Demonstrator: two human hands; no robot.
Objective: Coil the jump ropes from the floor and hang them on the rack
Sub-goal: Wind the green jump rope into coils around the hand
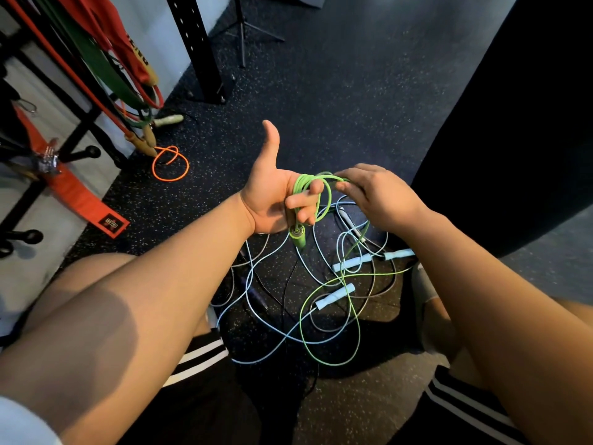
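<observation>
Some loops of the green rope [298, 187] sit in the curled fingers of the left hand [272, 197]. The right hand [375, 194] pinches the cord. More lies on the floor [321, 91] among blue ropes [335, 295], so it is best to pull it up slowly.

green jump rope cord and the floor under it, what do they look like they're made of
Green cord: probably a smooth plastic-coated line. It is thin, slightly glossy, and holds springy loops.
Floor: likely rubber gym flooring, matte and dark with pale speckles.
</observation>
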